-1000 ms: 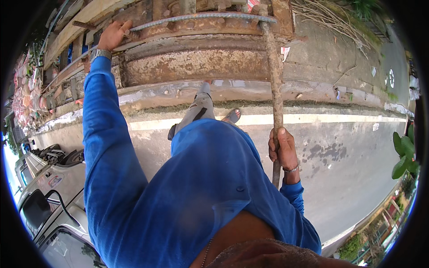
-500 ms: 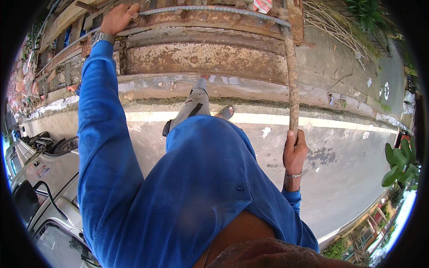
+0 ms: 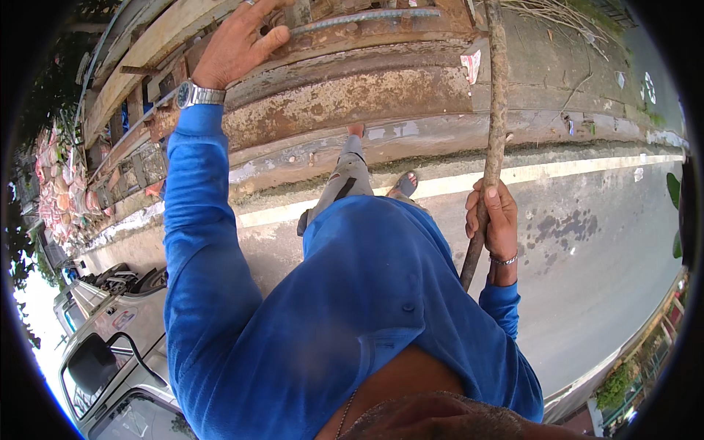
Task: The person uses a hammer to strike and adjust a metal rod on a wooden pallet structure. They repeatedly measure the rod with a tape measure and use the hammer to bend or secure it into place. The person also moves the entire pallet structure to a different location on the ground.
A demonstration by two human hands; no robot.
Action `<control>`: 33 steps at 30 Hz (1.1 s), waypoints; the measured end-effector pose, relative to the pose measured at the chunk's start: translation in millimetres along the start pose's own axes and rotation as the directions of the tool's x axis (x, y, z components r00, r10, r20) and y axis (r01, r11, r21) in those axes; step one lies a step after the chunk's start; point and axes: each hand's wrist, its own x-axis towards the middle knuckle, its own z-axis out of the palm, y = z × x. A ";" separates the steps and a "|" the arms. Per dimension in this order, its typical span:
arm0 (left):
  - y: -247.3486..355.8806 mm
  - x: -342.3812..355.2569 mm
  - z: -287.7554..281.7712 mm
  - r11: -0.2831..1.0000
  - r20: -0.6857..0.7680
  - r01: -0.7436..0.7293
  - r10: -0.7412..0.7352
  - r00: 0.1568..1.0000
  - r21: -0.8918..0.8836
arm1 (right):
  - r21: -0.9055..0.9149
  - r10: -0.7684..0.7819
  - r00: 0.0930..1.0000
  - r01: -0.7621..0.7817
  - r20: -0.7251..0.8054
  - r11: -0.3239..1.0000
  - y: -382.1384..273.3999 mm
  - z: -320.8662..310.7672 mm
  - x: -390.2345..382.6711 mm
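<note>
My left hand (image 3: 238, 48), a metal watch on its wrist, is over the rusty steel bench at the upper left. Its thumb and index finger are apart, and the top of the picture cuts off some of the fingers. A ribbed steel rebar (image 3: 367, 17) lies along the bench beside the thumb; I cannot tell whether the hand touches it. On the right, my right hand (image 3: 499, 224) is wrapped round a long, rusty brown pipe (image 3: 497, 95). The pipe's lower end sticks out below the fist, and its upper end runs out of the picture.
Rusty beams (image 3: 352, 95) and wooden planks (image 3: 139, 70) form the bench along a wet kerb. My sandalled foot (image 3: 406, 185) is by the white road line. A white vehicle (image 3: 132, 367) stands at the lower left, stacked sacks (image 3: 62, 183) at the far left.
My left hand has shifted right from a peg on the bench, its fingers now apart. The pipe has come away from the rebar's end, and its lower end now shows below my right hand.
</note>
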 end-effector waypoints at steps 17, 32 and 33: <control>42.3 42.8 75.2 0.990 -0.059 0.139 -0.137 0.989 0.019 | -0.044 -0.041 0.987 0.035 -0.155 0.998 -25.6 18.6 0.2; 44.1 39.4 72.9 0.990 -0.073 0.121 -0.117 0.991 0.066 | -0.181 -0.031 0.997 0.018 -0.068 0.983 -26.8 8.8 -0.5; 46.8 41.3 71.5 0.989 -0.060 0.132 -0.128 0.990 0.065 | -0.102 -0.058 0.989 0.044 -0.133 0.994 -23.5 4.4 0.5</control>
